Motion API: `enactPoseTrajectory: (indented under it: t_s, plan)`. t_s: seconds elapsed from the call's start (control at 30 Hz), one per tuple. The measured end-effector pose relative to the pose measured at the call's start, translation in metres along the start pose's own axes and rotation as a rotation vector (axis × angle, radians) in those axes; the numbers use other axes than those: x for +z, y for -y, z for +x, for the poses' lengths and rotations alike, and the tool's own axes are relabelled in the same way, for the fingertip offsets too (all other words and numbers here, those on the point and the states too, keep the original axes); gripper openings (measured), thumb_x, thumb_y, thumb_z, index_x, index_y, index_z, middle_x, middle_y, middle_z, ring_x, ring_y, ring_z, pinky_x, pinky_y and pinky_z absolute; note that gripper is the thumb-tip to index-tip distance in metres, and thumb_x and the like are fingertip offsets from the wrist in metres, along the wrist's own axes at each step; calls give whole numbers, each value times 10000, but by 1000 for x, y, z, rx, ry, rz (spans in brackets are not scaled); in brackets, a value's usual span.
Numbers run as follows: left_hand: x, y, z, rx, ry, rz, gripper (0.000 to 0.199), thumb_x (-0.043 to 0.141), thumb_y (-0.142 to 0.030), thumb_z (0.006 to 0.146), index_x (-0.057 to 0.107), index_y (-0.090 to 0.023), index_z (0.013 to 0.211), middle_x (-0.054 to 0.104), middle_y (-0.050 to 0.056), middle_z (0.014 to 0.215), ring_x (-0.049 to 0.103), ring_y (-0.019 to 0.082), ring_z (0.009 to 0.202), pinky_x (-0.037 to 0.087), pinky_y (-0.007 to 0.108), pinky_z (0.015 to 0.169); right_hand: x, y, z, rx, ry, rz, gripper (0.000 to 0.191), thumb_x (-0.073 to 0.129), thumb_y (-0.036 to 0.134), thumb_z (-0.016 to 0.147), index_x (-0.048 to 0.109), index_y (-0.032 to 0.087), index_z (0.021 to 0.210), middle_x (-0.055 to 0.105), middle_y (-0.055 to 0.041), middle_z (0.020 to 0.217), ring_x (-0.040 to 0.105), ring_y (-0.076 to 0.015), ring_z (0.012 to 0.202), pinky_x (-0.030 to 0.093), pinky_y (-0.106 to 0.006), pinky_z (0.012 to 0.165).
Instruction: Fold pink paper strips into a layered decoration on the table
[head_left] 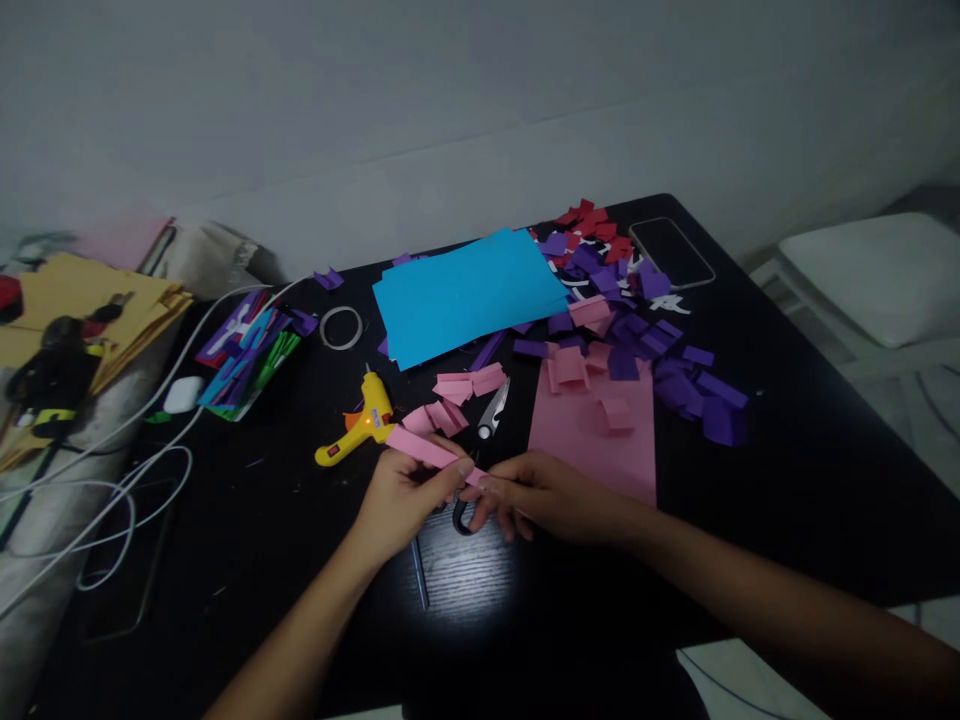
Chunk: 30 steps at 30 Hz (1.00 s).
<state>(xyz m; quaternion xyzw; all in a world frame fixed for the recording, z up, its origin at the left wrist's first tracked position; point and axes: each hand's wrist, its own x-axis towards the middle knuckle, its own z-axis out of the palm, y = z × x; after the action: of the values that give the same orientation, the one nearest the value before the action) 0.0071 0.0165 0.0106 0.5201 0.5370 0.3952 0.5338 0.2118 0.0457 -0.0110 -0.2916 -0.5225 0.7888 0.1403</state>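
A strip of pink paper (425, 449) is stretched between my two hands over the black table. My left hand (405, 500) pinches it between thumb and fingers near its middle. At the strip's right end, the thumb and forefinger of my right hand (536, 495) are closed on it. Partly hidden beneath my hands lie scissors (493, 408), their blades pointing away from me and a dark handle loop showing. Just left of the strip rests a yellow glue gun (364, 418). Folded pink paper pieces (469, 383) lie beyond my hands.
Blue sheets (472, 295) lie at the back, near a tape roll (341, 328). Purple pieces (701, 395) and a pink sheet (600, 455) spread rightward. A phone (673, 252) sits at the far right corner. White cables (135, 500) loop at left. A pen (419, 573) lies in front.
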Motion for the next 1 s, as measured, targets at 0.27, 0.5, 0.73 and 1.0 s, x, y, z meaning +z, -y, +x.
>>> enactPoseTrajectory:
  t_s: [0.27,0.5,0.73,1.0]
  plan:
    - [0,0,-1,65,-2,63,151,733,-245,875,724,-130,779,688,31,664,601,114,554,480,200,506,2,3,0,40,21,31,518,586,585,993,798,113,961,785,-108,912,626,-107,584,489,-219,527]
    - [-4,3,0,71,-54,89,157,737,-263,875,739,-133,787,648,14,632,575,108,531,459,200,495,-2,-3,0,50,37,78,514,626,591,966,781,120,1100,799,-127,966,672,-129,624,527,-249,582]
    - [1,3,-2,63,-7,39,145,738,-256,867,735,-130,795,690,32,682,617,120,567,480,200,509,-1,-8,3,46,32,83,545,613,605,971,771,120,1164,806,-135,967,699,-142,632,547,-261,587]
    - [-5,0,-1,100,-71,115,143,737,-238,862,731,-140,758,635,1,584,580,113,511,454,204,487,-1,-8,3,77,31,105,575,620,641,950,766,110,1116,806,-130,945,709,-145,638,547,-264,607]
